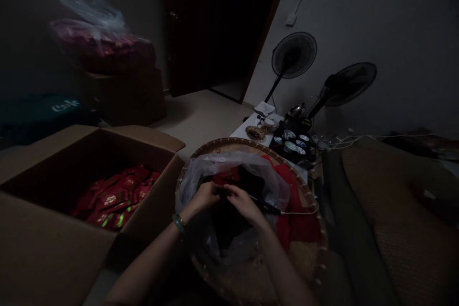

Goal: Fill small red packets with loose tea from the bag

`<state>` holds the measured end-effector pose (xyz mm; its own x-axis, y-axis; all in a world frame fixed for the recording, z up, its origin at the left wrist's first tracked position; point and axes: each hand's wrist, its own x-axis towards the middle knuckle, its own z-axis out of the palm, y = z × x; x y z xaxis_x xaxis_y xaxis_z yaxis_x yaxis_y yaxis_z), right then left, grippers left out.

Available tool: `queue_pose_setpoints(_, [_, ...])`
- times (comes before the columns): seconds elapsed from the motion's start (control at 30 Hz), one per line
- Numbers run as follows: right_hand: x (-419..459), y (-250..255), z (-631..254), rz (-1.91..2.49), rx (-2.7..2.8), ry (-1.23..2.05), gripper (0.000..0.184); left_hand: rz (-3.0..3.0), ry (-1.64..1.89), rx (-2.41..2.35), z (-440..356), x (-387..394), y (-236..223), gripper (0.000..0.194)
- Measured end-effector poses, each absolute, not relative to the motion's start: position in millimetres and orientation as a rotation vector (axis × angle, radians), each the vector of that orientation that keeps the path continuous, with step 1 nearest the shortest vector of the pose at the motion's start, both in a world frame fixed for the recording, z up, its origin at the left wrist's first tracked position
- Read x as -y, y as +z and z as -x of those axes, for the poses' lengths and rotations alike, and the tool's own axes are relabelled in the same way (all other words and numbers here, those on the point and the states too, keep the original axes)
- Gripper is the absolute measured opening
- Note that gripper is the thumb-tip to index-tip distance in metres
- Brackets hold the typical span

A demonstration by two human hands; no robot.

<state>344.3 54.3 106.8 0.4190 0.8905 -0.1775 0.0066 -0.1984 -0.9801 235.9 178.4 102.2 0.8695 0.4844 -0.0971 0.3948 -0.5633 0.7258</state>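
My left hand (207, 196) and my right hand (244, 204) meet over the middle of a round woven bamboo tray (320, 267). Their fingers are pinched together around something small and dark that I cannot make out. Beneath them a clear plastic bag (274, 182) lies spread, with black and red material inside it. Just right of my right hand rests a black tool handle (269, 207), its white cord (299, 213) running right. Red cloth-like pieces (303, 222) lie along the tray's right side. A green bangle (178, 224) circles my left wrist.
An open cardboard box (53, 239) at left holds many red packets (116, 198). Behind it a bagged red bundle (114, 48) sits on another box (132, 95). A low table with cups (289, 147), two fans (294, 55) and a woven-mat seat (390, 210) stand right.
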Motion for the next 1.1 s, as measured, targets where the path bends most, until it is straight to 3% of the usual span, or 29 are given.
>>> queue_pose_setpoints(0.17, [-53,103,-339,1.827,1.419,0.589,0.037,-2.221,0.180,-0.600,-236,-177,99,0.038])
queue_pose_setpoints(0.27, [-55,102,-337,1.788,1.433,0.470,0.043,-2.212,0.210,-0.602,-235,-177,96,0.039])
queue_pose_setpoints(0.37, [-58,97,-338,1.699,1.160,0.425,0.046,-2.222,0.200,-0.607,-235,-179,93,0.040])
queue_pose_setpoints(0.5, [-52,89,-344,1.607,0.930,0.428,0.035,-2.211,0.203,-0.638,-236,-179,91,0.039])
queue_pose_setpoints(0.7, [-31,66,-344,2.061,1.277,0.557,0.020,-2.225,0.200,-0.669,-235,-178,88,0.042])
queue_pose_setpoints(0.83, [-27,42,-327,2.390,1.450,0.568,0.051,-2.239,0.210,-0.674,-234,-179,91,0.041])
queue_pose_setpoints(0.9, [-30,33,-321,2.471,1.452,0.545,0.056,-2.253,0.189,-0.645,-233,-179,93,0.040])
queue_pose_setpoints(1.1, [-32,21,-331,2.434,1.364,0.444,0.026,-2.232,0.192,-0.654,-230,-180,96,0.040])
